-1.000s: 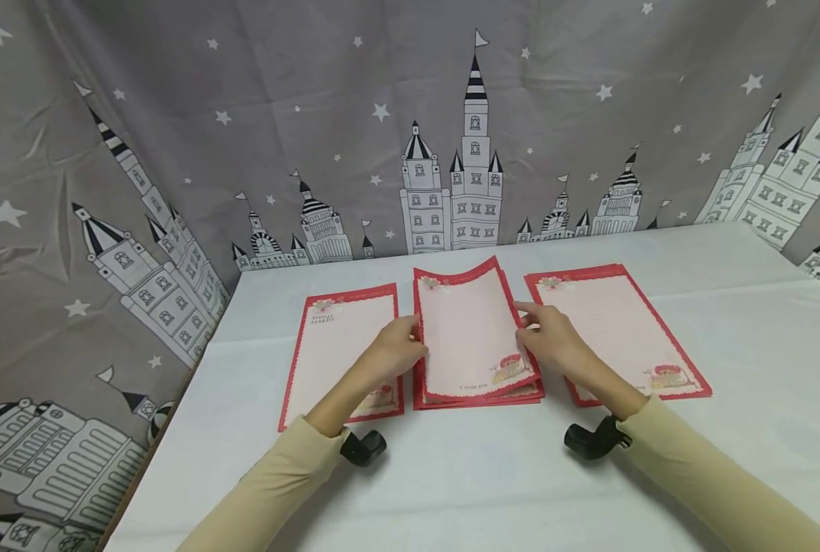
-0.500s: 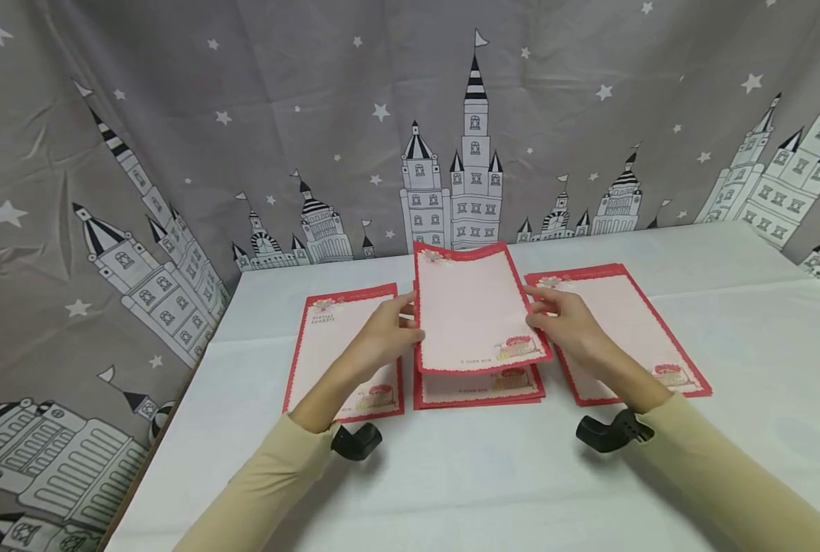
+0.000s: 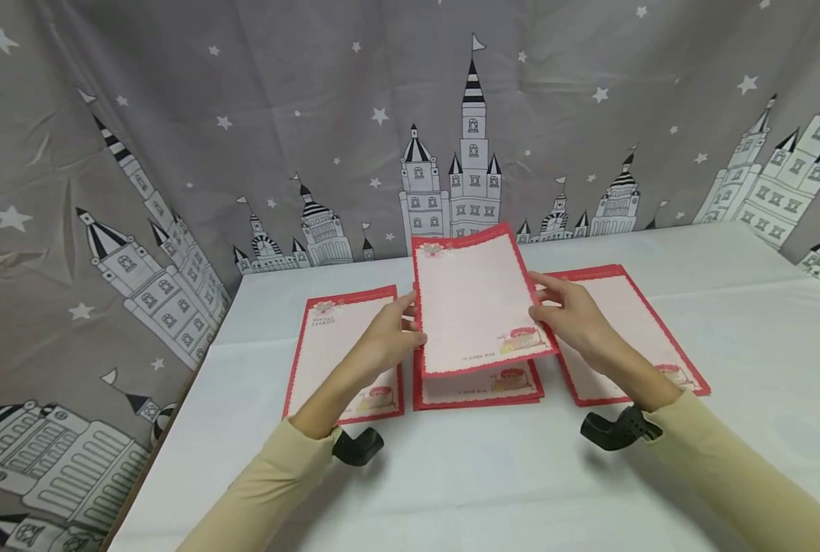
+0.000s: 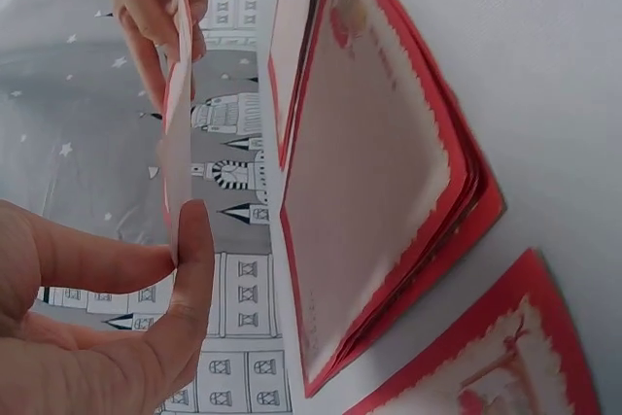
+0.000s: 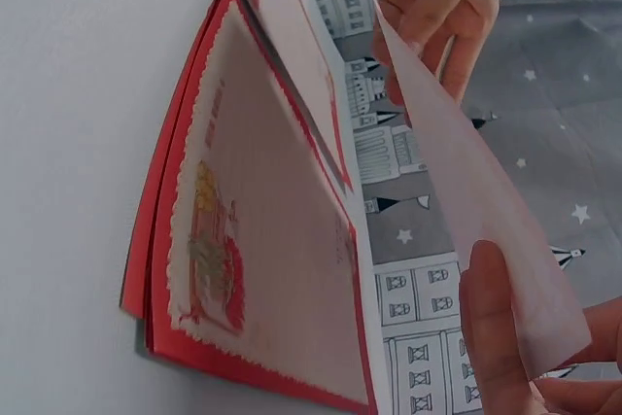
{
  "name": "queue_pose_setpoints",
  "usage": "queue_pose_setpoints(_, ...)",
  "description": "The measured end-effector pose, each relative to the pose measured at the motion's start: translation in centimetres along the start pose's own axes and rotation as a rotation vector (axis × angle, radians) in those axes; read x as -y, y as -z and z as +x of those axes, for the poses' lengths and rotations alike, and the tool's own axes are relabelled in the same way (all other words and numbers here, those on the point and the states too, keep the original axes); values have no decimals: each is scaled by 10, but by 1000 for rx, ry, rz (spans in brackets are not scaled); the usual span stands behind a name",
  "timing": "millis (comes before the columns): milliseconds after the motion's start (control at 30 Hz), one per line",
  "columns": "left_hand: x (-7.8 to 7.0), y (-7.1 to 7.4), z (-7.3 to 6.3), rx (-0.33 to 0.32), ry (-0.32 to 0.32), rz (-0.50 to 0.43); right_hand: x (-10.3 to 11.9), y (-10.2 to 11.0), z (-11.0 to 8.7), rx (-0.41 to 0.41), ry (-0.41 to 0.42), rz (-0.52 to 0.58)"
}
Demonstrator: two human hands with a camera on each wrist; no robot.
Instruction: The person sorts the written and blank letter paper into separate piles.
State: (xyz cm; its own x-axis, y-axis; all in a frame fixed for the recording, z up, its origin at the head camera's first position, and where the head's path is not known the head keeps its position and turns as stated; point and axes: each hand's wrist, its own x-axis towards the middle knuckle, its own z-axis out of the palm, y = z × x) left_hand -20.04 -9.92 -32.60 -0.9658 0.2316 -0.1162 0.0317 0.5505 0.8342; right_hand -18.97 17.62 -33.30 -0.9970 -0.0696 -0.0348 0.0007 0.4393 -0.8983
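Raised above the middle stack, a red-bordered sheet of letter paper (image 3: 475, 307) is held at both side edges. My left hand (image 3: 378, 341) pinches its left edge between thumb and fingers, as the left wrist view shows from the side. My right hand (image 3: 575, 322) pinches the right edge. Below the lifted sheet lies the middle stack of matching paper (image 4: 374, 182), its near edge showing with a printed cake-like picture. In the right wrist view the lifted sheet (image 5: 457, 162) stands apart from the stack and bows slightly.
Another red-bordered sheet (image 3: 341, 353) with a few printed words lies left of the stack. A further pile of such paper (image 3: 637, 330) lies to the right, partly behind my right hand. All rest on a white-covered table (image 3: 479, 483) before a grey castle-print curtain (image 3: 555, 92).
Both hands have raised the top sheet off the middle stack, its near edge lifting clear. Its right side has then risen a little further and tilted.
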Motion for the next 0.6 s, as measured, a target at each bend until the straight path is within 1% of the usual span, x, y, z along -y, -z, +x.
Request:
queue_pose_setpoints(100, 3, -6, -2, 24, -18, -11, -4, 3, -2, 0, -2, -16)
queue_pose_setpoints(233, 6, -18, -5, 65, -6, -62, -10, 10, -2, 7, 5, -61)
queue_pose_setpoints(300, 6, -24, -5, 73, 2, -67, -14, 14, -4, 10, 10, -90)
queue_pose_setpoints(400, 1, -35, -4, 83, -9, -51, -20, 22, -7, 11, 16, -146)
queue_pose_setpoints(467, -2, -43, -3, 92, -32, -39, -24, 30, -9, 13, 17, -178)
queue_pose_setpoints(600, -12, -61, 0, 93, -59, -63, -32, 49, -13, 15, 5, -231)
